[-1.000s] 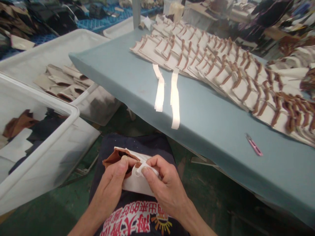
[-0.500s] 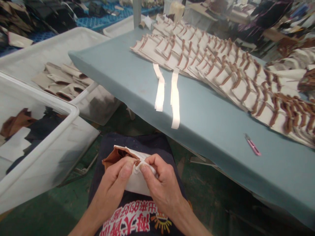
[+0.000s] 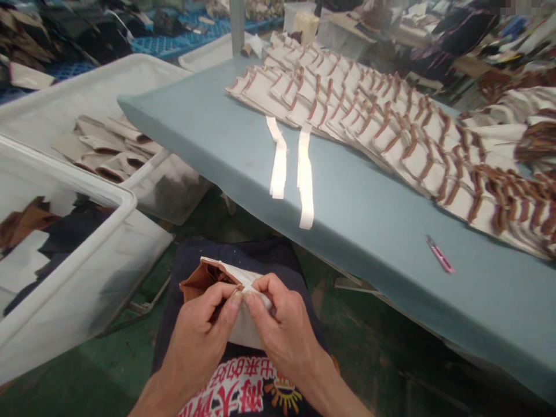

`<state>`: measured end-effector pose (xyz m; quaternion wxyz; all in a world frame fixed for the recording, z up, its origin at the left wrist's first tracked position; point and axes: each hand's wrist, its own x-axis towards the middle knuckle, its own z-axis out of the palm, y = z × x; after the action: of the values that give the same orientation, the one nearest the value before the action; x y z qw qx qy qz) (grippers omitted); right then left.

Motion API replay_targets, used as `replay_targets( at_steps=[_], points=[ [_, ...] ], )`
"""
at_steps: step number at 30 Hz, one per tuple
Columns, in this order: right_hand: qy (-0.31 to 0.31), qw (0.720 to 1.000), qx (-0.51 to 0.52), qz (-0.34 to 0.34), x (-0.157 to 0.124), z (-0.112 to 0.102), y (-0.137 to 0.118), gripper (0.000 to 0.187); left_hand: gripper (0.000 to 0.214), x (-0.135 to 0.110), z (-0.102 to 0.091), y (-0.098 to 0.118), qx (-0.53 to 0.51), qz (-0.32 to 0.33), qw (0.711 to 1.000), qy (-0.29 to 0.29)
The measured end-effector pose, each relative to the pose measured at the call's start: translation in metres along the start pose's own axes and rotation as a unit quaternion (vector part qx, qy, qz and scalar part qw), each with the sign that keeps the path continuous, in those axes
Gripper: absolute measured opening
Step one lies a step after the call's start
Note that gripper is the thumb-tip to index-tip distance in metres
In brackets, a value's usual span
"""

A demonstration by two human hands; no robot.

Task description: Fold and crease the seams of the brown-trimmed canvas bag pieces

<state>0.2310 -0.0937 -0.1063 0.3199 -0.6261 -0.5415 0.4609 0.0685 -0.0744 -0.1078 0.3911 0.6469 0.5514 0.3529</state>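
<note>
A pouch-like sewn piece (image 3: pixel 246 331), white outside and brown inside, rests on my lap with its brown opening toward the upper left. My left hand (image 3: pixel 207 321) pinches its edge between thumb and forefinger. Right beside it, my right hand (image 3: pixel 278 307) grips the white material, thumb and forefinger closed. Both thumb tips nearly meet at the edge. What lies between the fingertips is too small to make out. Under the piece is a dark apron (image 3: pixel 269 249) with red and white lettering.
A blue-grey table (image 3: pixel 356 231) stands ahead, bearing overlapping rows of white-and-brown pieces (image 3: pixel 347 110), two pale strips (image 3: pixel 306 185) and pink thread snips (image 3: pixel 440 253). White bins (image 3: pixel 125 208) with fabric pieces stand at left. A person in dark clothing (image 3: pixel 460 35) is at the far right.
My left hand's thumb has shifted right and up, closer to the right thumb. The pouch stays on my lap, and the view has turned slightly.
</note>
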Motion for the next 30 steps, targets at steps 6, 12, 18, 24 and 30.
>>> replay_targets(
  at_steps=[6, 12, 18, 24, 30],
  points=[
    [0.063, 0.989, -0.094, -0.096, 0.001, -0.008, 0.002, 0.015, 0.028, -0.003, 0.003, -0.002, 0.026, 0.031, 0.999, 0.027],
    [0.046, 0.994, -0.039, -0.094, 0.008, -0.016, 0.002, 0.012, 0.029, -0.002, 0.000, -0.001, 0.021, 0.026, 0.999, 0.003],
    [-0.015, 0.998, 0.059, -0.028, 0.016, -0.014, 0.004, 0.018, 0.033, -0.001, -0.003, -0.007, -0.026, -0.014, 0.998, -0.053],
    [-0.018, 0.997, 0.080, -0.010, 0.018, -0.011, 0.009, 0.018, 0.046, 0.001, -0.009, -0.011, -0.056, -0.040, 0.994, -0.088],
    [-0.012, 0.996, 0.086, -0.013, 0.016, -0.010, 0.012, 0.018, 0.032, -0.001, -0.005, -0.014, -0.091, -0.058, 0.988, -0.108]
  ],
)
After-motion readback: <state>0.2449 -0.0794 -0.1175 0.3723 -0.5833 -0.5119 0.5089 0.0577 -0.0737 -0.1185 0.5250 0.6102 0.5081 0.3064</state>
